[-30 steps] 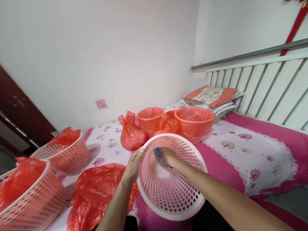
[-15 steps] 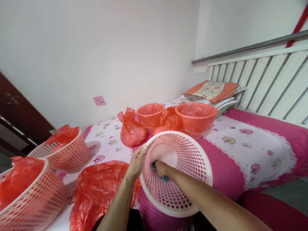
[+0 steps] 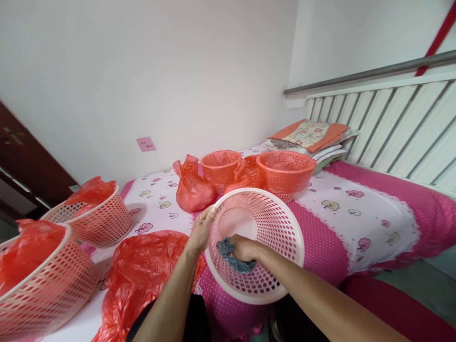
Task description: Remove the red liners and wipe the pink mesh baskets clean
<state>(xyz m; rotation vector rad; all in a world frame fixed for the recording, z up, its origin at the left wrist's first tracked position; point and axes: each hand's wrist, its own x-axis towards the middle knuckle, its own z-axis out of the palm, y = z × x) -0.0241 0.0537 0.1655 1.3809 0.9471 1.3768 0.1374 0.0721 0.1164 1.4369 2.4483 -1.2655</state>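
A pink plastic basket [image 3: 281, 223] with a perforated wall is tilted so that its mouth faces me. At its upper left rim my left hand [image 3: 202, 231] grips the edge, thumb inside and fingers outside. Inside the basket my right hand [image 3: 243, 248] is closed around a grey-blue cloth [image 3: 239, 264], which lies against the lower left part of the inner wall. Parts of the cloth stick out on both sides of the fist. Left of the basket a crumpled red plastic bag [image 3: 146, 266] lies on the bed.
Two pink baskets [image 3: 107, 219] holding red bags stand at the left. Behind the tilted basket are a knotted red bag [image 3: 192, 190] and two bag-lined baskets [image 3: 285, 173]. Folded bedding [image 3: 313, 135] lies by the white headboard [image 3: 384, 123].
My right hand and the cloth have come a little outward from deeper in the basket, so more of the cloth shows. My left hand keeps its hold on the rim.
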